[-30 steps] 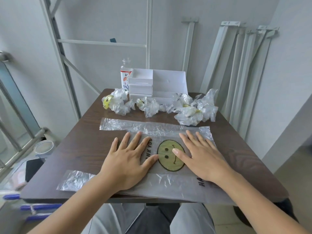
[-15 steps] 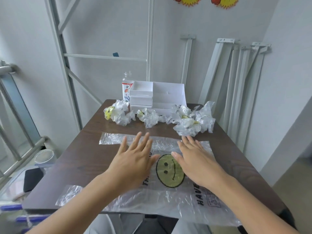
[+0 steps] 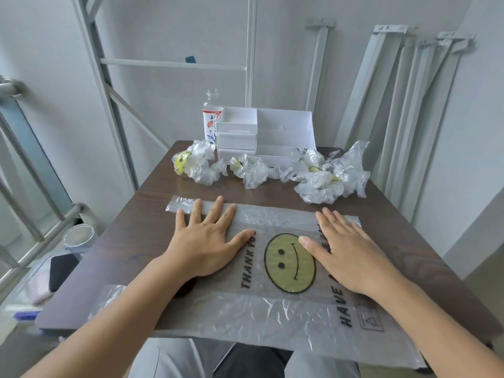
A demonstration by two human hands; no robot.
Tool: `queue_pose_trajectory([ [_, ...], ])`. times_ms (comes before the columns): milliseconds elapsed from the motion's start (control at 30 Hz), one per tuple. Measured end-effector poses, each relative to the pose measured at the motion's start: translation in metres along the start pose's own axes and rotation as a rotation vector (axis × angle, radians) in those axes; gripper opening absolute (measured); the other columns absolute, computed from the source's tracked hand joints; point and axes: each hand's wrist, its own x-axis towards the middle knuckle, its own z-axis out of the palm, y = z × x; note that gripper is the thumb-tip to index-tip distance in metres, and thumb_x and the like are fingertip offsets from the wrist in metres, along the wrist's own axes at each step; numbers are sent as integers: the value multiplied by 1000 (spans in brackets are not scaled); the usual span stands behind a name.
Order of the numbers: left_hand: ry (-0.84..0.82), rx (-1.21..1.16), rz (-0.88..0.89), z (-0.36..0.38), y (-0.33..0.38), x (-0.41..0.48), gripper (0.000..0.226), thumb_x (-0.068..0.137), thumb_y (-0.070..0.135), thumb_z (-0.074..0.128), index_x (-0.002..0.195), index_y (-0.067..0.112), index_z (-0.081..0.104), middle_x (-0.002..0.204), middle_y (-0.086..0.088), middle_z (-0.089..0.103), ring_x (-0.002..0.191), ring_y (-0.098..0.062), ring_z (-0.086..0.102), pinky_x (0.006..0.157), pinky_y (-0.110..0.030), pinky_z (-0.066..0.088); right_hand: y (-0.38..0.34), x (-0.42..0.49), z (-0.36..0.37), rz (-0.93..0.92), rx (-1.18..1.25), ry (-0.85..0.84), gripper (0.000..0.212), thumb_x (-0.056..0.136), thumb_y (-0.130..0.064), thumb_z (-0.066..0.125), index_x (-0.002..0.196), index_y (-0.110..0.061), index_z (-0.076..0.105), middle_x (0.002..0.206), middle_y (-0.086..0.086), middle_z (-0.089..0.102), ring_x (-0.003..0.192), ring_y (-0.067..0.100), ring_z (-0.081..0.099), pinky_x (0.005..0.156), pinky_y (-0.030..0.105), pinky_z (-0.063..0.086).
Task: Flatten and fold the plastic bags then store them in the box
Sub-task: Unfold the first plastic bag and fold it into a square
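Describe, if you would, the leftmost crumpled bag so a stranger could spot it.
At the far edge of the brown table stands a white box with crumpled bags before it. The leftmost crumpled bag lies nearest the bottle. It alone has bare table on its left, and a yellow patch there.

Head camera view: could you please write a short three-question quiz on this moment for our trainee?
1. True or false: the left hand and the right hand lie open and flat on the smiley bag.
2. Where is the white box? A) at the far end of the table, behind the crumpled bags; B) on the floor; C) under the smiley bag.
3. Fill in: the bottle stands at the box's ___ side.
Key: 1 true; 2 A; 3 left.
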Motion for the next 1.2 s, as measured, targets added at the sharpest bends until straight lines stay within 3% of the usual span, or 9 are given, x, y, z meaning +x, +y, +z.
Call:
queue_pose_trajectory([
  [167,37,-30,-109,-6,-38,-1,101,85,89,2,167,30,-5,173,12,-14,161,-17,-14,129,-51,-8,24,-8,-4,102,-10,14,100,88,-86,-1,167,-25,-11,173,-6,-17,159,7,-13,132,36,-3],
  [267,57,-64,-121,-7,-59,1,93,94,82,8,168,27,-1,173,14,-10,160,-8,-11,130,-46,-6,25,-11,-5,115,-6,20,100,89,-86,-1,167,-24,-9,174,-6,-15,159,6,-12,132,37,-3],
  [367,113,-176,-104,-18,-65,-2,75,106,63,21,168,24,5,175,8,0,161,-10,-4,131,-46,-2,23,-11,-11,119,36,11,98,93,-84,8,168,-21,-5,174,-3,-12,161,10,-10,132,40,-1],
  [533,310,-263,139,-38,-15,-35,62,110,28,41,167,19,18,174,2,15,161,-9,-2,129,-40,-3,-9,-34,-35,70,102,48,76,110,-52,34,168,-16,0,174,5,-18,160,18,-16,132,45,1],
  [633,127,-245,259,-22,46,-65,54,110,16,35,163,14,30,174,0,17,161,-13,3,130,-39,3,-59,-54,-30,-6,137,36,66,114,-42,31,168,-14,6,174,5,-15,161,21,-13,131,44,1],
  [700,51,-206,219,0,71,-74,52,111,19,31,163,13,29,175,-1,13,162,-15,2,131,-42,4,-83,-61,-14,13,149,3,65,114,-41,30,168,-11,9,175,12,-10,162,28,-9,131,46,4],
  [767,115,-138,131,18,73,-77,57,113,37,20,167,19,15,176,5,4,161,-12,-2,131,-42,1,-88,-64,3,65,155,0,68,113,-45,26,168,-10,6,175,15,-8,162,29,-9,131,44,1],
  [900,147,-43,21,26,47,-82,73,104,63,3,168,26,0,174,12,-9,161,-11,-10,131,-44,-3,-72,-74,20,67,49,66,78,107,-65,10,168,-18,-4,174,3,-15,162,21,-14,131,40,-7],
  [1200,129,14,-43,12,-39,-102,94,80,76,-18,165,43,1,173,19,-8,160,-7,-9,131,-41,2,-5,-86,10,25,-33,9,85,99,-76,2,166,-27,-12,172,-10,-20,159,6,-17,131,36,-6],
])
